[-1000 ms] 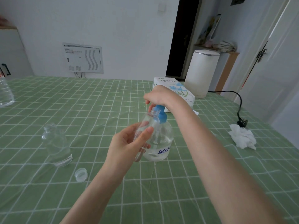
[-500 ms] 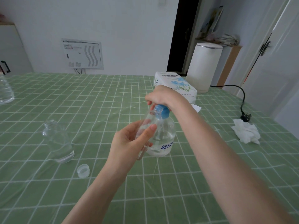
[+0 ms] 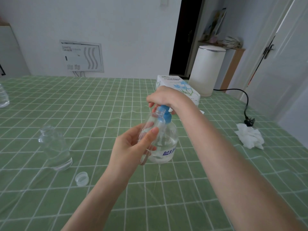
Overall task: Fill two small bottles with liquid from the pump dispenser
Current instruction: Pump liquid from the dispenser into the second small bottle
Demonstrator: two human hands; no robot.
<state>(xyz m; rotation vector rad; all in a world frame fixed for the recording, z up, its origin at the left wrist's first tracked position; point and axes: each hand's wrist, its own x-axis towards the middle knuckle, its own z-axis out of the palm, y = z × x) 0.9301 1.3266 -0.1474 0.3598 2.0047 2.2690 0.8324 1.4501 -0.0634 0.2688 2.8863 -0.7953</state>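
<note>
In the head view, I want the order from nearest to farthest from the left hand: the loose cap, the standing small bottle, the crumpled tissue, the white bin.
From the left hand:
1. Loose cap, on the cloth below and to its left.
2. Standing small bottle, further left, open at the top.
3. Crumpled tissue, far right on the cloth.
4. White bin, beyond the table's far right edge.

A single head-worn wide-angle view looks forward and down across the green grid-patterned tablecloth (image 3: 93,104) from the person's near edge of the table. It sits close above both forearms, which rise from the bottom edge toward the middle of the frame. It faces the pale far wall (image 3: 116,30), with a dark open doorway (image 3: 185,35) to the upper right. Straight lines bow near the borders.
</note>
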